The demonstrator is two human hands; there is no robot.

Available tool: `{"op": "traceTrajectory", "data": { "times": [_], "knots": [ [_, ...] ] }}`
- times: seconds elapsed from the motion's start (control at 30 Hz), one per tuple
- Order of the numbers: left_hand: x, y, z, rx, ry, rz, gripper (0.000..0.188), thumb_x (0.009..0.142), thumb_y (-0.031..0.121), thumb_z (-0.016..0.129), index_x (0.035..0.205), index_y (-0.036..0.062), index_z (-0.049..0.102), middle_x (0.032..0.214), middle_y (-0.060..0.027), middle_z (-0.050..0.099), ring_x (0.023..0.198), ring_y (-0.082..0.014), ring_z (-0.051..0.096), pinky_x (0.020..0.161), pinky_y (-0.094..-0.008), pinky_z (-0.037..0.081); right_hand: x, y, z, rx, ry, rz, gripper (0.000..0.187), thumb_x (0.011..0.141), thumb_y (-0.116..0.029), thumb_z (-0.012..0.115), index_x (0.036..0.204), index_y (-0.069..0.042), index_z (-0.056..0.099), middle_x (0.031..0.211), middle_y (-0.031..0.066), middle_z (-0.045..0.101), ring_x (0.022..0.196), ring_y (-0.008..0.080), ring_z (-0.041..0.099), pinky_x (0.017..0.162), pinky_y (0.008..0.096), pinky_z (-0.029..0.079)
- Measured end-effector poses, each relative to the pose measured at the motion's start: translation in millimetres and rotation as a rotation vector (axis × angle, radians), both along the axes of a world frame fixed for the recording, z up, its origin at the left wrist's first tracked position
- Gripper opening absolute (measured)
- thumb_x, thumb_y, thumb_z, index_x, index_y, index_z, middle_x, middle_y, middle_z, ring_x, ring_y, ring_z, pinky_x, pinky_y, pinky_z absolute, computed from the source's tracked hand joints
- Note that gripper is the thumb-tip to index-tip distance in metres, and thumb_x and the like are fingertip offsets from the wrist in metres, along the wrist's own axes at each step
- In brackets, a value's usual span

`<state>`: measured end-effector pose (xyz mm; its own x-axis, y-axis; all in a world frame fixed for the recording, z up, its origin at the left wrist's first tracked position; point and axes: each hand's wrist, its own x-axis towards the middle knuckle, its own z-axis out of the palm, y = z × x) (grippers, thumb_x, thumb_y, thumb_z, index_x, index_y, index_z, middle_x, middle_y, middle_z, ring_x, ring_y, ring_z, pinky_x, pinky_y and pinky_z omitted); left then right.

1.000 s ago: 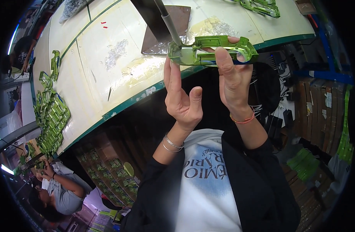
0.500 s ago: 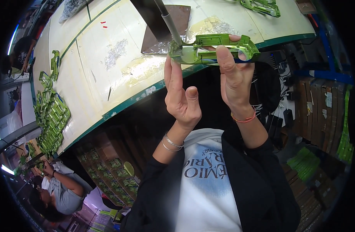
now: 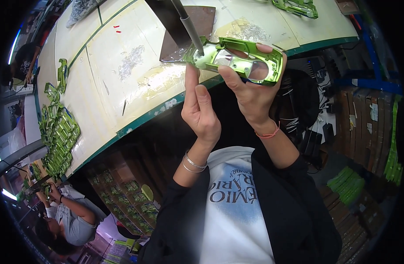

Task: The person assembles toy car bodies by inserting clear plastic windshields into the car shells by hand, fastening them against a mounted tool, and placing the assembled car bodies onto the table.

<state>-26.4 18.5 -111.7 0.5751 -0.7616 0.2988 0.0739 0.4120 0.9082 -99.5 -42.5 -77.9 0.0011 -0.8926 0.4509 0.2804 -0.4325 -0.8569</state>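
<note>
A glossy green toy car shell [image 3: 241, 64] is held up just above the table's near edge, its hollow inside facing me. My right hand [image 3: 257, 99] grips its right end, thumb on the near side and fingertips showing at the far rim. A grey metal rod [image 3: 191, 30] slants down from above, and its tip meets the inside of the shell's left end. Under that left end, my left hand [image 3: 202, 116] reaches up with a stretched finger touching the shell. Its thumb stands up, apart from the shell, and some of its fingers are hidden.
A brown board [image 3: 206, 22] lies behind the rod on the cream table [image 3: 101, 79]. Clear plastic scraps [image 3: 131, 59] and small red pieces [image 3: 117, 30] are scattered there. Green shells [image 3: 59, 132] are heaped at the left. Another person [image 3: 76, 218] works at lower left. Cardboard boxes [image 3: 362, 119] stand right.
The shell has shifted slightly left and tilted, its inside now facing me more. Both hands have moved left with it. The rod's tip stays at the shell's left end.
</note>
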Motion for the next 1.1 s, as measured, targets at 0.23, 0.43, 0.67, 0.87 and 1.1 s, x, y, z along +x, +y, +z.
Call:
{"op": "traceTrajectory", "data": {
  "times": [0.23, 0.43, 0.67, 0.87, 1.1],
  "knots": [
    [3.8, -7.4, -2.4, -0.035, 0.057, -0.050, 0.051, 0.110, 0.017, 0.044, 0.150, -0.0122, 0.035, 0.152, -0.0234, 0.045, 0.141, -0.0301, 0.045, 0.119, -0.0419, 0.033, -3.7, -5.6, 0.1, -0.077, 0.081, -0.091, 0.079, 0.074, -0.010, 0.092, 0.124, -0.001, 0.032, 0.113, 0.0204, 0.063, 0.104, 0.0218, 0.068, 0.082, 0.0291, 0.059],
    [-1.0, -8.6, 4.9, -0.024, 0.054, -0.067, 0.050, 0.110, 0.017, 0.044, 0.150, -0.0118, 0.035, 0.152, -0.0235, 0.045, 0.141, -0.0305, 0.044, 0.120, -0.0421, 0.032, -7.1, -2.0, 3.1, -0.038, 0.087, -0.101, 0.079, 0.074, -0.010, 0.092, 0.125, -0.002, 0.032, 0.113, 0.0202, 0.063, 0.105, 0.0223, 0.068, 0.083, 0.0306, 0.059],
    [-0.2, -6.6, 2.5, -0.025, 0.077, -0.050, 0.051, 0.110, 0.018, 0.045, 0.150, -0.0121, 0.035, 0.152, -0.0231, 0.045, 0.142, -0.0300, 0.043, 0.119, -0.0409, 0.032, -7.2, -1.8, 0.4, -0.171, 0.134, -0.115, 0.079, 0.074, -0.007, 0.091, 0.126, -0.003, 0.032, 0.121, 0.0225, 0.059, 0.110, 0.0256, 0.066, 0.088, 0.0354, 0.060],
    [0.3, -6.6, 2.0, -0.001, 0.092, -0.045, 0.052, 0.110, 0.019, 0.045, 0.150, -0.0131, 0.035, 0.152, -0.0232, 0.045, 0.140, -0.0270, 0.045, 0.118, -0.0394, 0.033, -7.9, -0.8, 1.4, -0.220, 0.179, -0.128, 0.080, 0.075, -0.009, 0.091, 0.128, -0.004, 0.030, 0.124, 0.0232, 0.058, 0.112, 0.0281, 0.065, 0.093, 0.0377, 0.060],
    [0.8, -6.7, 4.1, 0.005, 0.116, -0.060, 0.051, 0.110, 0.018, 0.045, 0.149, -0.0136, 0.036, 0.149, -0.0228, 0.049, 0.136, -0.0249, 0.049, 0.116, -0.0369, 0.036, -9.9, 1.2, 0.6, -0.319, 0.234, -0.154, 0.078, 0.078, -0.005, 0.088, 0.129, -0.005, 0.030, 0.130, 0.0235, 0.053, 0.110, 0.0239, 0.064, 0.092, 0.0352, 0.056]
  ]
}}
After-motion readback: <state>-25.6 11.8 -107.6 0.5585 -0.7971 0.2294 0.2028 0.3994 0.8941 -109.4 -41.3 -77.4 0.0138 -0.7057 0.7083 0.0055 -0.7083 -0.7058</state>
